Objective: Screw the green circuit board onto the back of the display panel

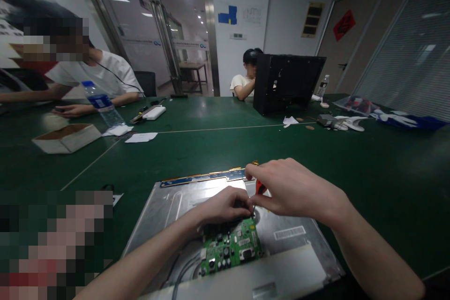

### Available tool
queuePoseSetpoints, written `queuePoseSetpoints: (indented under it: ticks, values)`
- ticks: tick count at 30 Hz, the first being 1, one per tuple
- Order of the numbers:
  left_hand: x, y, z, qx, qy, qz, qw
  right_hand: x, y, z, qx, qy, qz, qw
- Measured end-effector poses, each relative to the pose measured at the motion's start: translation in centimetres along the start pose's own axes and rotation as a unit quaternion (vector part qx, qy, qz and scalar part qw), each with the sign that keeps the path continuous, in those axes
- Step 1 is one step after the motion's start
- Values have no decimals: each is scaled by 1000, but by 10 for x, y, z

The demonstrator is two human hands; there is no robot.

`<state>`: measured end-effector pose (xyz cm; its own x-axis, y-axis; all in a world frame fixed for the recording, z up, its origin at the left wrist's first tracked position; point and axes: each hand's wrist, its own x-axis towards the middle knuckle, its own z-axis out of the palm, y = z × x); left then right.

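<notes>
One screwdriver [260, 187] in right grip [298, 190]: steep, tip down.

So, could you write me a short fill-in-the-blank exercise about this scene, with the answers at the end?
The small tool with an orange-red handle is in the person's own ____ hand. The rectangular circuit board on the large silvery metal panel is ____ in colour. The clear plastic bottle beside the open-topped white box has a ____ cap. The diamond-shaped decoration on the door is ____.

Missing words: right; green; blue; red.
</notes>
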<state>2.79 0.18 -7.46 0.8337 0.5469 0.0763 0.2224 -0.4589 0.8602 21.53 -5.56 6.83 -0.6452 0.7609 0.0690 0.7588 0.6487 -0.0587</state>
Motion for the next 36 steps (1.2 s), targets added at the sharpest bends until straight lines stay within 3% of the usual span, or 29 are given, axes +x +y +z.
queuePoseSetpoints:
  ticks: [5,15,24,33,36]
  values:
    - [-1,6,-1,21,0,-9,1000,6,2,4,-47,10,43,998]
    - [0,-1,1,0,-5,-1,1000,-1,-2,2,-2,17,-12,1000]
    - [0,4,-1,5,-6,-12,1000,5,-1,4,-71,15,64,995]
    - [0,-1,1,-12,-3,-5,1000,-1,-4,0,-13,9,-21,1000]
    - [-1,-1,1,-6,-8,-8,1000,-1,-4,0,-17,2,-20,1000]
